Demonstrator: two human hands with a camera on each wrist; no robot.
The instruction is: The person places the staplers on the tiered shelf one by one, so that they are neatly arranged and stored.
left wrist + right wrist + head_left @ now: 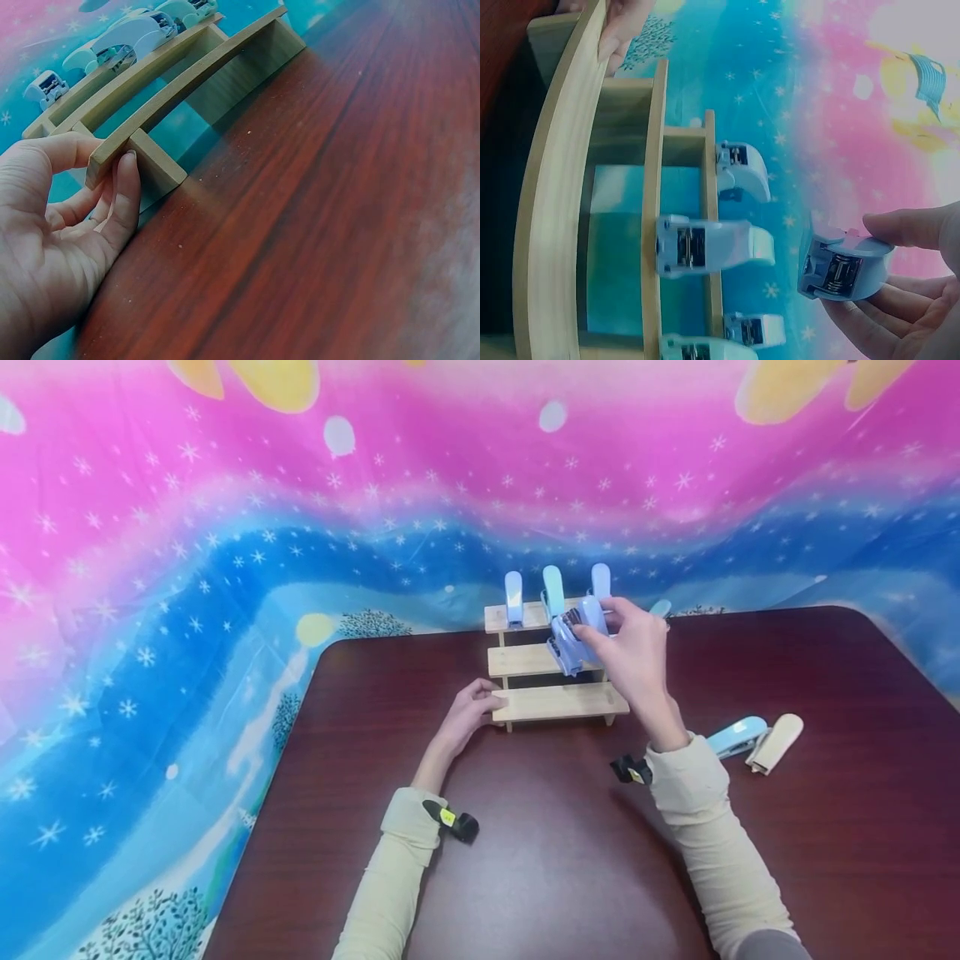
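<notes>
A three-tier wooden rack [558, 702] stands on the table. My left hand [468, 714] pinches the left end of its lowest shelf, the thumb beneath the board in the left wrist view. My right hand [636, 647] holds a lavender stapler [844, 262] between thumb and fingers, raised off the shelves. A bluish-lavender stapler [705, 247] and a mint stapler [705, 349] stand on the middle shelf. Along the top shelf are a pale blue stapler [513, 597], a mint-green one [552, 589] and a lavender one [601, 580]. The right hand partly hides the rack's right end.
On the table to the right, a light blue stapler [738, 737] and a cream stapler [777, 743] lie side by side, near the right sleeve. A patterned pink and blue cloth [420, 510] hangs behind the dark red table [525, 860]. No shelf objects show on the lowest board.
</notes>
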